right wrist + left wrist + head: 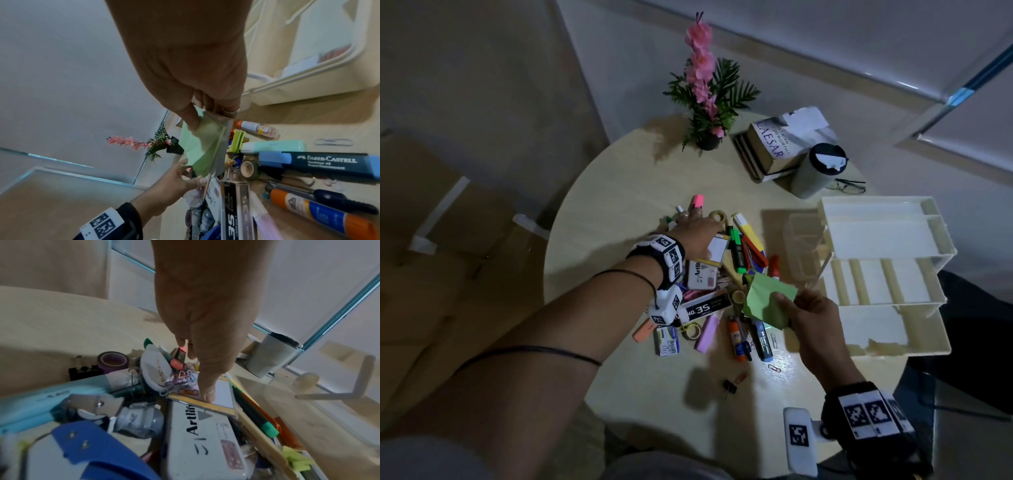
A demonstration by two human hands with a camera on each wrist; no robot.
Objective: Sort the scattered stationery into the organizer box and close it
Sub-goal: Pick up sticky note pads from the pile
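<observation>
A heap of stationery (709,281) lies mid-table: markers, glue sticks, tape rolls, a staple box, an Artline pad (205,434). The white tiered organizer box (887,205) stands open at the right, its trays stepped out. My right hand (787,305) pinches a green sticky-note pack (767,301) just above the heap, thumb on top (191,123), close to the box (329,68). My left hand (697,222) reaches over the heap's far side. Its thumb (207,394) rests on a white note pad (224,394), and its fingers touch a pink highlighter (698,200).
At the table's far side stand a potted pink flower (705,102), stacked books (774,147), a lidded cup (818,168) and glasses (849,186). A clear plastic tray (803,246) sits left of the box. A black binder clip (729,387) and paper clips lie nearer me.
</observation>
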